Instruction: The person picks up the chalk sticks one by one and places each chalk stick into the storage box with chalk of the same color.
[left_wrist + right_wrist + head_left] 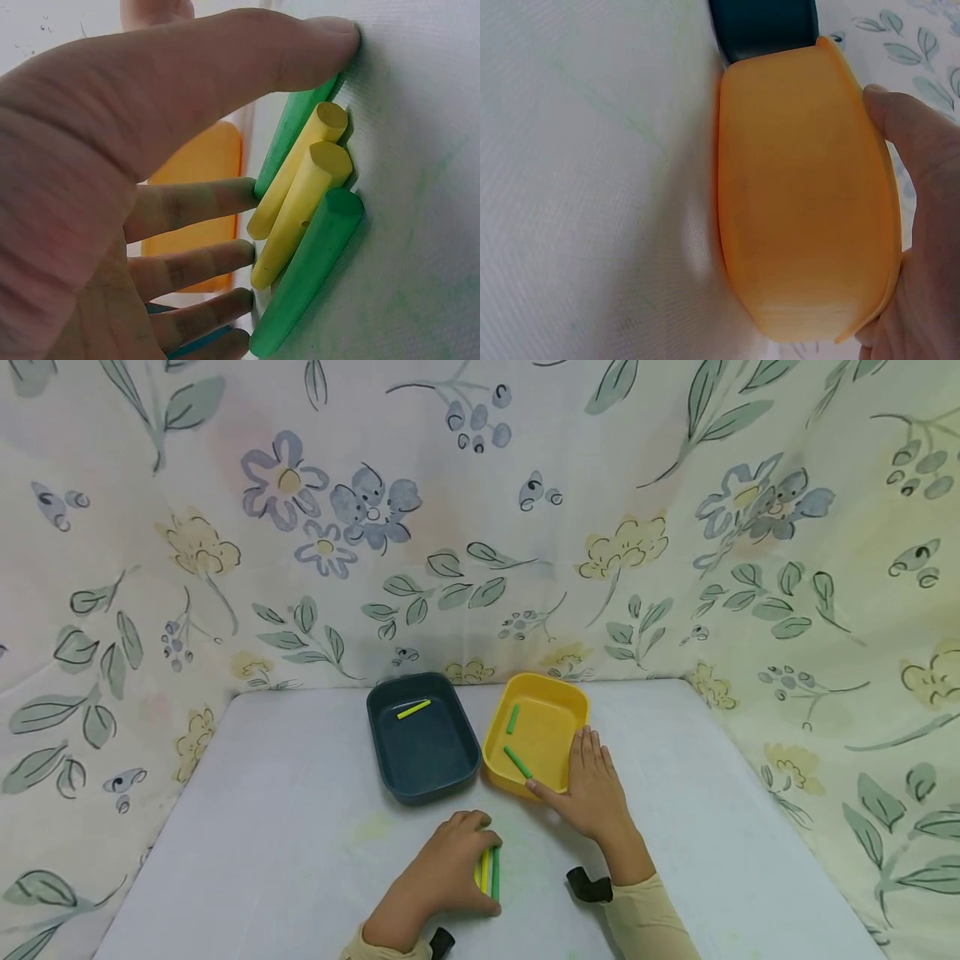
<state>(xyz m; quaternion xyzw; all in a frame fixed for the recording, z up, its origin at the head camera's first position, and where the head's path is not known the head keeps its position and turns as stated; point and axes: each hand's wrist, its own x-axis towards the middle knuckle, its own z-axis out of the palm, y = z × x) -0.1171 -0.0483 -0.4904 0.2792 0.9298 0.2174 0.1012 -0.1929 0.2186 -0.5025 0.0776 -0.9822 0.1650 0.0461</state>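
My left hand (pixel 450 864) is bent over a row of chalk sticks on the white table. Its thumb and index finger pinch the ends of a green chalk stick (pixel 292 127). Beside that lie two yellow chalk sticks (pixel 307 214) and another green one (pixel 307 274), near the other fingertips. My right hand (pixel 600 793) rests on the yellow tray (pixel 551 739), fingers straight along the right rim and thumb on the near rim. Two green chalk sticks (pixel 518 762) lie inside this tray. The dark blue tray (pixel 427 756) holds one yellow chalk stick (pixel 414 709).
Both trays stand side by side towards the back of the white-covered table (pixel 285 810). A floral cloth (pixel 465 510) hangs behind it and along the sides. Black pieces (pixel 589 887) sit at both wrists.
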